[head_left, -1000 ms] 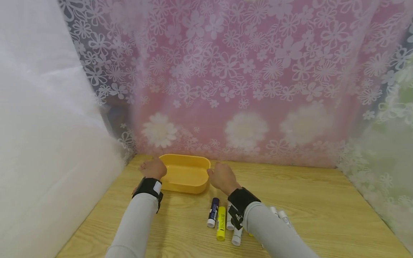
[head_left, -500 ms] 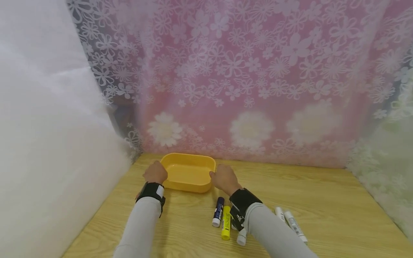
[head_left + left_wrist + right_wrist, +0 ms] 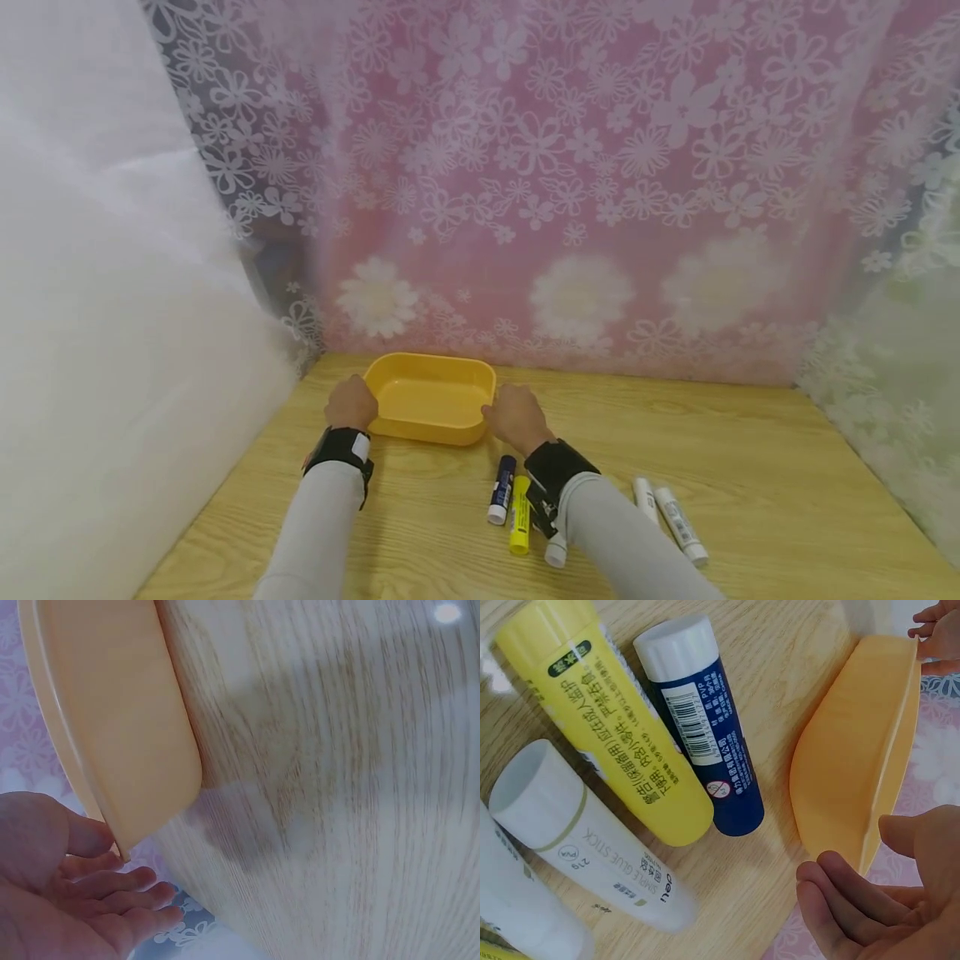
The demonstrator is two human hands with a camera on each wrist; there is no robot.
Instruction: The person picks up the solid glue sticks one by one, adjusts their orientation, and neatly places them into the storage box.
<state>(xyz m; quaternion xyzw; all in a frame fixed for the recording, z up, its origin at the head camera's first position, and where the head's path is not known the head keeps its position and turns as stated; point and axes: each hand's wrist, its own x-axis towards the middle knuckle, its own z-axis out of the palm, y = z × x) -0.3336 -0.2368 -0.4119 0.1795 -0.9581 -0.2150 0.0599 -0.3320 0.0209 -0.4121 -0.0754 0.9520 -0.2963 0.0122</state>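
Observation:
A shallow yellow plastic tray with rounded corners stands near the back of the table; its inside looks bare. At its left end my left hand pinches the rim; in the left wrist view the thumb of that hand lies over the edge, the other fingers loosely bent beneath. On the opposite end, my right hand holds the rim between thumb and fingers, as the right wrist view shows for the hand. Closest to the right wrist lie a navy glue stick and a yellow glue stick.
White glue sticks lie partly under the right forearm. Two more white sticks, one of them a white tube, lie to its right. A pink flowered curtain hangs behind the wooden table; white sheeting closes the left side.
My left hand has gone from loose, spread fingers beside the tray to gripping its left rim. The right hand stays at the right end. The tray has hardly moved; the view has shifted slightly.

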